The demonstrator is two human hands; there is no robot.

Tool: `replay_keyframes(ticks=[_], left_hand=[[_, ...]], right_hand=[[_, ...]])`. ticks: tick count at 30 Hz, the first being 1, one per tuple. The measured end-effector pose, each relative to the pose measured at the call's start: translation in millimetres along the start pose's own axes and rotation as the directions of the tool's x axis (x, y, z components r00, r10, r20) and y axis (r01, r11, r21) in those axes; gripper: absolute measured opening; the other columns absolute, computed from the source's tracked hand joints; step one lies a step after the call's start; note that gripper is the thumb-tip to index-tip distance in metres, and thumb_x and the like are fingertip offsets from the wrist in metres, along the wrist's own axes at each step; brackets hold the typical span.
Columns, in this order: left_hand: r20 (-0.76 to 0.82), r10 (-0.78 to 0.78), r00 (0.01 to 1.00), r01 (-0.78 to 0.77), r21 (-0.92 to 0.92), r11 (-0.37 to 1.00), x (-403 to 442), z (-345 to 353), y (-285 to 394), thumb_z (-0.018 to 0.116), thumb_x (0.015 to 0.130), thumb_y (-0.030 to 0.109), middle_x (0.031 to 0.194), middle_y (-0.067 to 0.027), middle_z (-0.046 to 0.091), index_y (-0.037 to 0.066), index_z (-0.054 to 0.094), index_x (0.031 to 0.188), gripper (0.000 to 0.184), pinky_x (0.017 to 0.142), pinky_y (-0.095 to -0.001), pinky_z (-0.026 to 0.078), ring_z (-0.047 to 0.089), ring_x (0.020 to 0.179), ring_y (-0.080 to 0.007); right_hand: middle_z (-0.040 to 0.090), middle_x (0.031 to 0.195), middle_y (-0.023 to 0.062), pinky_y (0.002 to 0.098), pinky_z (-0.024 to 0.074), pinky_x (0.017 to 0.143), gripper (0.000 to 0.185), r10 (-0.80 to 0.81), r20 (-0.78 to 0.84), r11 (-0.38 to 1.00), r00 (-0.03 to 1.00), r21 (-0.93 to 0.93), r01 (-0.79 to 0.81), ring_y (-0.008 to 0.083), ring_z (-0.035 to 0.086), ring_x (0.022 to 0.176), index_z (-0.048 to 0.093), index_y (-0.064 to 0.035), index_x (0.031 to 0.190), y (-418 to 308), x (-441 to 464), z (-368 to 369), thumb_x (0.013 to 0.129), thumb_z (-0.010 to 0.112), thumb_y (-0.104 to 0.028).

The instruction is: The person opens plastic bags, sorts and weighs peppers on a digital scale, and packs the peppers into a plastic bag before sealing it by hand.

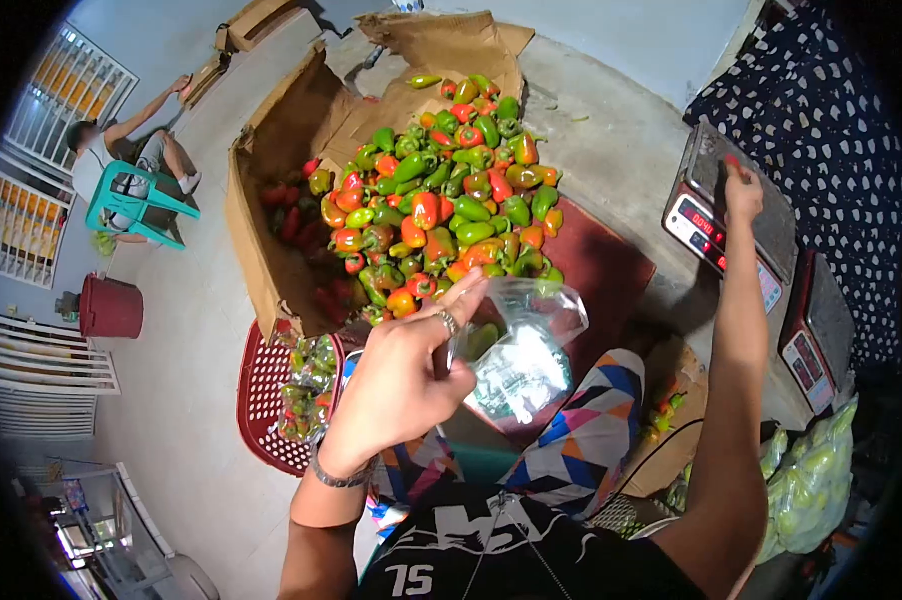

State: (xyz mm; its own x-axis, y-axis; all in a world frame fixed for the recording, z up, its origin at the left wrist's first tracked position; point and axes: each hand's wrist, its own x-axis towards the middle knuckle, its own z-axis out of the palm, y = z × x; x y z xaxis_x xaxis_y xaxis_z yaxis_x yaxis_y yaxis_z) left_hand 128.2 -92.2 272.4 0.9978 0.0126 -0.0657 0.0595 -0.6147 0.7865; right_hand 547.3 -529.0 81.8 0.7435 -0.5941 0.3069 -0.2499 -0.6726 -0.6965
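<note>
My left hand (pixel 411 365), with a ring and a metal wristwatch, grips the rim of a clear plastic bag (pixel 531 365). A green pepper (pixel 483 340) shows inside the bag, which hangs above my lap. At the right, my right hand (pixel 742 195) is stretched out over the metal plate of a digital scale (pixel 736 215). Its fingers are closed on a small red thing (pixel 733 162), mostly hidden by them. The scale's red display is lit. Beyond my left hand, a heap of green, red and orange peppers (pixel 441 200) spills from a torn cardboard box (pixel 256 200).
A second scale (pixel 816 335) stands nearer me at the right. A red perforated basket (pixel 261 400) with bagged peppers (pixel 311 390) is at my left. Bulging bags of green produce (pixel 816 480) lie at lower right. Farther left are a seated person (pixel 151 150), a green chair and a red bucket (pixel 111 305).
</note>
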Motion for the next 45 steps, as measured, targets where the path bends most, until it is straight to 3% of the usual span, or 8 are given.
replay_keyframes(ticks=[3, 9, 18, 29, 32, 39, 44, 45], left_hand=[[-0.024, 0.014, 1.0, -0.014, -0.002, 1.0, 5, 4, -9, 0.064, 0.073, -0.002, 0.144, -0.0154, 0.064, 0.008, 0.059, 0.148, 0.076, 0.062, -0.0285, 0.052, 0.057, 0.059, -0.0134], [-0.025, -0.042, 0.999, 0.043, 0.066, 0.997, 7, 17, -10, 0.067, 0.074, 0.0, 0.092, -0.0155, 0.072, 0.01, 0.058, 0.15, 0.076, 0.061, -0.0295, 0.051, 0.055, 0.058, -0.0122], [-0.111, 0.031, 0.993, -0.006, 0.221, 0.975, -2, 2, -30, 0.072, 0.076, 0.009, 0.065, -0.0184, 0.063, 0.007, 0.061, 0.146, 0.07, 0.065, -0.0352, 0.055, 0.066, 0.057, -0.02], [-0.194, 0.13, 0.972, -0.025, 0.466, 0.884, 1, -37, -20, 0.09, 0.077, 0.045, 0.061, -0.0233, 0.062, -0.005, 0.067, 0.065, 0.057, 0.059, -0.0447, 0.056, 0.069, 0.06, -0.0378], [-0.163, 0.116, 0.98, -0.049, 0.366, 0.929, 11, -30, -23, 0.092, 0.075, 0.044, 0.058, -0.0212, 0.061, -0.004, 0.065, 0.064, 0.057, 0.057, -0.0432, 0.054, 0.068, 0.058, -0.0349], [-0.035, 0.429, 0.902, -0.42, 0.151, 0.895, 41, 20, -47, 0.087, 0.076, 0.038, 0.071, -0.0213, 0.066, -0.001, 0.068, 0.077, 0.044, 0.064, -0.0449, 0.054, 0.071, 0.067, -0.0368], [-0.077, 0.259, 0.963, -0.258, 0.025, 0.966, 29, 10, -29, 0.082, 0.083, 0.019, 0.065, -0.013, 0.066, 0.0, 0.069, 0.076, 0.023, 0.061, -0.0362, 0.053, 0.068, 0.061, -0.0193], [-0.105, 0.27, 0.957, -0.273, -0.021, 0.962, 27, 12, -25, 0.081, 0.084, 0.018, 0.064, -0.012, 0.066, 0.001, 0.068, 0.075, 0.023, 0.06, -0.0362, 0.053, 0.067, 0.06, -0.0182]], right_hand=[[0.074, 0.103, 0.0043, 0.0242, 0.0518, 0.077, 0.041, -0.356, 0.444, 0.653, 0.822, 0.748, -0.121, 0.0081, 0.065, 0.086, 0.07, -0.0028, 0.128, -70, -89, -82, 0.093, 0.078, -0.022], [0.075, 0.113, 0.0144, 0.0373, 0.0573, 0.093, 0.043, -0.92, 0.384, 0.372, 0.082, 0.783, 0.498, 0.0257, 0.074, 0.1, 0.073, -0.0037, 0.123, -169, -293, -230, 0.082, 0.081, -0.012], [0.067, 0.089, 0.0181, 0.0448, 0.0476, 0.083, 0.045, -0.688, 0.645, 0.162, -0.333, 0.584, 0.795, 0.0318, 0.062, 0.083, 0.073, 0.0006, 0.087, -210, -323, -219, 0.097, 0.069, -0.043], [0.073, 0.106, 0.0083, 0.0332, 0.052, 0.076, 0.015, -0.961, 0.272, 0.161, -0.043, 0.682, 0.713, 0.0211, 0.066, 0.089, 0.069, -0.0029, 0.086, -199, -301, -212, 0.087, 0.08, -0.014], [0.069, 0.086, 0.0113, 0.0357, 0.0559, 0.07, 0.017, -0.877, 0.455, 0.461, 0.157, 0.703, 0.541, 0.0244, 0.068, 0.075, 0.072, 0.0017, 0.092, -207, -311, -226, 0.084, 0.077, -0.012], [0.073, 0.093, 0.0095, 0.033, 0.0576, 0.074, 0.012, -0.961, 0.245, 0.278, 0.132, 0.87, 0.408, 0.0164, 0.071, 0.082, 0.07, 0.001, 0.085, -213, -351, -206, 0.08, 0.081, 0.0], [0.064, 0.134, 0.0108, 0.0408, 0.0485, 0.11, 0.08, -0.833, 0.325, 0.346, 0.447, 0.938, -0.036, 0.0221, 0.063, 0.124, 0.053, -0.0019, 0.143, -188, -360, -207, 0.073, 0.092, -0.003], [0.062, 0.138, 0.0132, 0.04, 0.0478, 0.11, 0.086, -0.84, 0.452, 0.476, 0.3, 0.879, 0.007, 0.0237, 0.061, 0.127, 0.048, -0.0011, 0.146, -181, -367, -201, 0.072, 0.093, -0.008]])
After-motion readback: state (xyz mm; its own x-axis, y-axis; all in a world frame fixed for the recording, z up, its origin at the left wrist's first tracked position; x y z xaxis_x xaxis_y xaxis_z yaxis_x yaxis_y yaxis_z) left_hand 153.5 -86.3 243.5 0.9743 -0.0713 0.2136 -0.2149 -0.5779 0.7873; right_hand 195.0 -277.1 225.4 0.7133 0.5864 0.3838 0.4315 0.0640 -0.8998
